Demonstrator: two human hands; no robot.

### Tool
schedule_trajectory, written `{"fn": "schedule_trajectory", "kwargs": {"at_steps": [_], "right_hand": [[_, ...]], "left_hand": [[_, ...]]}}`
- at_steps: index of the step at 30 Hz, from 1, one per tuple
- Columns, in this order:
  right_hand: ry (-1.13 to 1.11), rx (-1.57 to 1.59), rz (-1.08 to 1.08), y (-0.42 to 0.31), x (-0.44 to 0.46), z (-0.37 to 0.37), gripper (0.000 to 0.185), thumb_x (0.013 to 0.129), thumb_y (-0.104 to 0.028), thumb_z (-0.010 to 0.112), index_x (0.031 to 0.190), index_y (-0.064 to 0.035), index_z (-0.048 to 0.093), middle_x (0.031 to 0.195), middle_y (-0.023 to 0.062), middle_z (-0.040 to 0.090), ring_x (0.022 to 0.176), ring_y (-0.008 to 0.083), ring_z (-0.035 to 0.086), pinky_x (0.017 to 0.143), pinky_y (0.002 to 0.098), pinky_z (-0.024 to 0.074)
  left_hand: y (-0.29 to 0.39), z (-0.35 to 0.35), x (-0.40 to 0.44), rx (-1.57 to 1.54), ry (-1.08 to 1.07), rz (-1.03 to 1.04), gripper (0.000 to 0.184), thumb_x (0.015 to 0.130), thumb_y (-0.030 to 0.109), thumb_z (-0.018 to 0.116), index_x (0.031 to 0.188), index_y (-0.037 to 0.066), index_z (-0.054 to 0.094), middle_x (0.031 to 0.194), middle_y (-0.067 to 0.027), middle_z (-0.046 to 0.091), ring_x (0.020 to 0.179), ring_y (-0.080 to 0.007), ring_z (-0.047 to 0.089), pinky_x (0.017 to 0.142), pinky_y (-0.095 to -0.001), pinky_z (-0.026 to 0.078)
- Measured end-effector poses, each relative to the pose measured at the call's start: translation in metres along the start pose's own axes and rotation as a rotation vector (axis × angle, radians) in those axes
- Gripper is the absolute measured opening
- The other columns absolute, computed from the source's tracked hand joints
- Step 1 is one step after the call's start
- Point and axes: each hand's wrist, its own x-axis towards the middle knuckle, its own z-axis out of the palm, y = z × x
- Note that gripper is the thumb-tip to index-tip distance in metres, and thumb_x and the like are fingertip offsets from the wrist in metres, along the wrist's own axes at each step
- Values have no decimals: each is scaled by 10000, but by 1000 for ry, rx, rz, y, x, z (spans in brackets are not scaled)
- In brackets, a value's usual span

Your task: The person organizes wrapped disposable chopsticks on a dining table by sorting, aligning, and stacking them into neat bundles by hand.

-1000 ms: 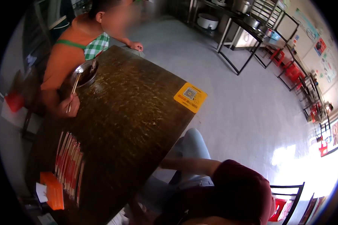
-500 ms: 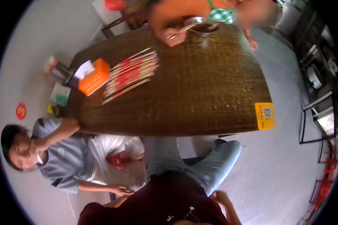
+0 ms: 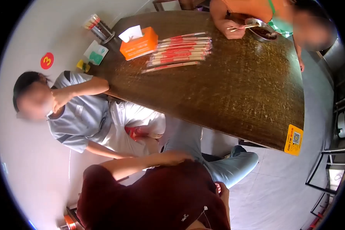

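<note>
My left hand (image 3: 177,157) is over my lap, at the hem of my dark red shirt (image 3: 149,195). It is blurred by motion, and whether it holds anything cannot be made out. My right hand (image 3: 223,192) is down by my right hip, its fingers mostly hidden against my side. Beside it shows a small red-and-white patterned thing (image 3: 218,188), too small to name. In front of me stands a brown wooden table (image 3: 226,92). Several paper-wrapped pairs of chopsticks (image 3: 180,50) lie in a row on it, apart from both hands.
An orange tissue box (image 3: 140,44) and a holder of chopsticks (image 3: 99,30) stand at the table's left. A seated person (image 3: 78,115) leans an elbow there. Across the table, another person's hand (image 3: 234,30) holds chopsticks over a metal bowl (image 3: 261,32). A yellow code card (image 3: 294,140) marks the near right corner.
My left hand has come into view across my lap. The view has turned, so the table sits further right and tilted. My right hand stays by my hip.
</note>
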Motion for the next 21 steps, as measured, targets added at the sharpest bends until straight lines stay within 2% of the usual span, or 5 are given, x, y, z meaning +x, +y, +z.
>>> {"fn": "schedule_trajectory", "kwargs": {"at_steps": [5, 9, 14, 18, 21], "right_hand": [[59, -59, -374, -36, 34, -3, 158, 902, -139, 608, 1003, -26, 650, 848, 140, 648, 703, 221, 601, 646, 327, 472], [-143, 152, -121, -49, 47, -2, 162, 892, -160, 632, 993, -37, 663, 786, 121, 599, 693, 211, 568, 624, 309, 452], [-256, -87, -360, -70, 62, -2, 175, 882, -157, 619, 1029, -73, 661, 841, 133, 604, 756, 277, 610, 663, 359, 477], [-236, -171, -499, -73, 62, -1, 195, 878, -146, 598, 1055, -82, 652, 889, 152, 608, 834, 352, 611, 729, 411, 491], [-287, -237, -324, -92, 63, 4, 202, 871, -140, 596, 1058, -89, 651, 930, 165, 608, 895, 364, 597, 776, 417, 482]], "left_hand": [[2, -16, 22, 21, -153, 147, 262, 926, 204, 542, 1147, 75, 598, 1102, -150, 566, 1091, -320, 511, 934, -385, 409], [23, -27, 25, 33, -258, 39, 304, 928, 239, 541, 1163, 53, 591, 1117, -154, 565, 1081, -317, 518, 942, -389, 408], [5, -14, 40, -132, -410, -130, 381, 914, 291, 576, 1201, 42, 564, 1186, -151, 566, 1130, -266, 515, 939, -375, 412], [-3, -18, 22, -211, -276, -47, 410, 900, 325, 599, 1195, 46, 548, 1167, -146, 572, 1107, -249, 521, 929, -370, 412], [6, -13, 22, -217, -291, -57, 392, 902, 325, 595, 1175, 48, 544, 1145, -147, 572, 1078, -254, 529, 925, -368, 413]]}}
